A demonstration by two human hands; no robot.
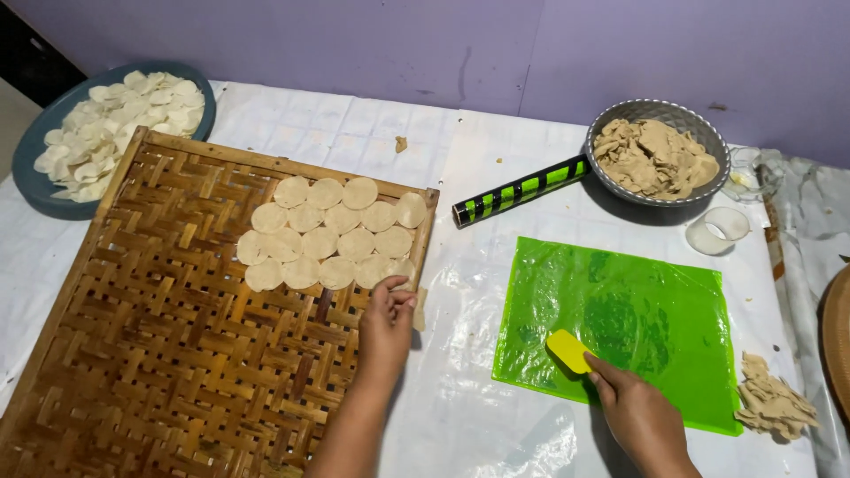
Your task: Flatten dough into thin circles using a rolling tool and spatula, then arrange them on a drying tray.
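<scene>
Nearest to me, my right hand (639, 414) is closed around a small yellow scraper (569, 350), with the index finger laid along its top. The scraper's edge rests on the green plastic sheet (646, 310), near that sheet's lower left corner. The sheet lies flat on the white table covering (460, 398). Just beyond the sheet's lower right corner I note a small heap of tan dough scraps (772, 403).

My left hand (387, 326) sits at the right edge of the woven bamboo tray (150, 336). The fingers are drawn narrow, pinching what appears to be a thin dough round (419, 308) at the tray's rim; I cannot tell how firmly it is gripped. Directly above the fingertips lies the group of flat dough rounds (328, 232), set in overlapping rows on the tray's upper right quarter. The rest of the tray is bare weave.

Farther off, a black and green striped rolling pin (521, 190) lies at an angle between the tray and a grey metal bowl (699, 128) holding torn dough pieces. A small clear cup (717, 230) stands just below that bowl. At the far left, a dark blue basin (35, 142) holds a pile of pale rounds, touching the tray's upper left corner.
</scene>
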